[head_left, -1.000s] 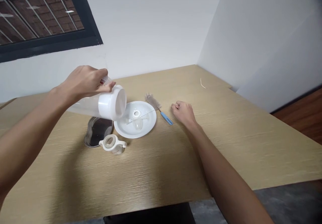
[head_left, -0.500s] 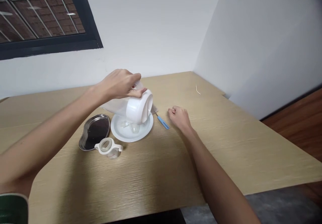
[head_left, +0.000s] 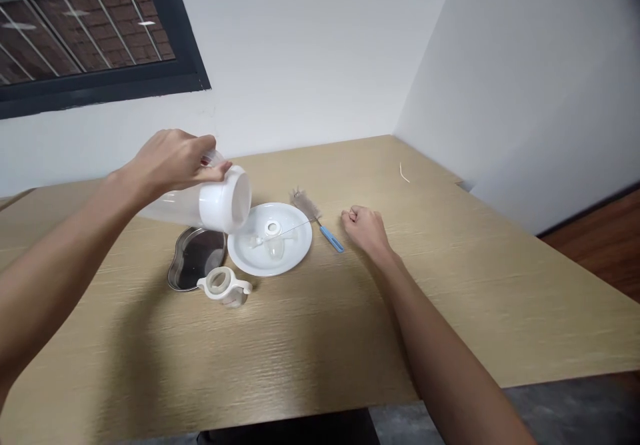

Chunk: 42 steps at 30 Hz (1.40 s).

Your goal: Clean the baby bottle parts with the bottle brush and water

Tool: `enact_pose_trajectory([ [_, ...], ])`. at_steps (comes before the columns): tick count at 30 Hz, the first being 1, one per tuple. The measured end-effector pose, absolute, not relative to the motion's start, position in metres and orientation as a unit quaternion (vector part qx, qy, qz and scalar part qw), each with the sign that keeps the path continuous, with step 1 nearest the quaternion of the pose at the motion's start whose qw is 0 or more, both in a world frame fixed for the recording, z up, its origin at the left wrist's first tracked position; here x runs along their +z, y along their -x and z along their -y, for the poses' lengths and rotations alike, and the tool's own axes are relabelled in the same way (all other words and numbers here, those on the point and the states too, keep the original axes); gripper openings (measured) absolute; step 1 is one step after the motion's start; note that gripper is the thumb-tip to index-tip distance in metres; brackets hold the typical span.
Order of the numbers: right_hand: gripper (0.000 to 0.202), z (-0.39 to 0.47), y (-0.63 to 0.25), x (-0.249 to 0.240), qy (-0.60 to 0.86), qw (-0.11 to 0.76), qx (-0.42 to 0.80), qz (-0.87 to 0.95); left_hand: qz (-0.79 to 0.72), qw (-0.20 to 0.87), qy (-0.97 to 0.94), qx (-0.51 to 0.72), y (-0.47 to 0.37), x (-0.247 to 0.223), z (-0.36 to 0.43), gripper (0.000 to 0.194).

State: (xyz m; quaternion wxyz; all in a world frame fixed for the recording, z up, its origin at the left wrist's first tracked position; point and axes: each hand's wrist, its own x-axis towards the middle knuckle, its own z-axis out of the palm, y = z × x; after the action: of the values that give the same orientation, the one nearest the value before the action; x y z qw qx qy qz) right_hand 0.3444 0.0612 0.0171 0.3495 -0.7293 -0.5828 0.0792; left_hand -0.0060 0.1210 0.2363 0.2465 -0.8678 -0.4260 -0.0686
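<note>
Left hand (head_left: 183,158): closed around the grip of the clear pitcher (head_left: 175,206), fingers curled and thumb pressed along it; the far fingers are out of sight.
Pitcher: held tipped on its side above the surface (head_left: 280,358), its white end (head_left: 225,200) facing right, near the plate's left rim; the other end is hidden behind the forearm, and whether anything is inside cannot be told.
Right hand (head_left: 366,227): drawn into a loose fist to the right of the brush, apart from it; the palm is hidden, so whether it holds something small cannot be told.
Plate (head_left: 294,257): white, bearing a white ring (head_left: 273,228), a clear rounded piece (head_left: 275,248) and other pale bits that blend into it and are hard to make out.
Brush (head_left: 331,238): blue handle angled toward the near right, grey bristles beside the plate's right rim; a thin line runs from about there across the plate, its nature unclear.
Metal tray (head_left: 197,258): curved and dark inside, left of the plate, partly overlapped in view by the cup.
Two-handled cup (head_left: 224,284): upright in front of the plate, its lower part hard to read.
Window (head_left: 95,22): barred, cut off at upper left.
</note>
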Motion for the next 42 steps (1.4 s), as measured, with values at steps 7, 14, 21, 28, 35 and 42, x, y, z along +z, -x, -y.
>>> enact_pose_trajectory([
  [7, 0.034, -0.06, -0.343, 0.017, 0.729, 0.349, 0.081, 0.583, 0.385, 0.209, 0.896, -0.066, -0.012, 0.232, -0.092, 0.042],
  [14, 0.035, -0.06, -0.344, 0.017, 0.729, 0.347, 0.073, 0.586, 0.291, 0.198, 0.932, -0.089, -0.069, 0.218, -0.102, 0.049],
  [21, 0.036, -0.06, -0.343, 0.018, 0.727, 0.342, 0.076, 0.591, 0.33, 0.208, 0.917, -0.086, -0.076, 0.215, -0.122, 0.042],
  [28, 0.035, -0.061, -0.341, 0.016, 0.722, 0.347, 0.073, 0.594, 0.406, 0.223, 0.881, -0.095, -0.029, 0.229, -0.122, 0.041],
  [35, 0.035, -0.062, -0.342, 0.015, 0.722, 0.349, 0.071, 0.593, 0.425, 0.207, 0.871, -0.136, 0.003, 0.23, -0.101, 0.043],
  [42, 0.036, -0.062, -0.342, 0.016, 0.723, 0.351, 0.068, 0.591, 0.369, 0.181, 0.901, -0.138, -0.027, 0.222, -0.083, 0.04],
])
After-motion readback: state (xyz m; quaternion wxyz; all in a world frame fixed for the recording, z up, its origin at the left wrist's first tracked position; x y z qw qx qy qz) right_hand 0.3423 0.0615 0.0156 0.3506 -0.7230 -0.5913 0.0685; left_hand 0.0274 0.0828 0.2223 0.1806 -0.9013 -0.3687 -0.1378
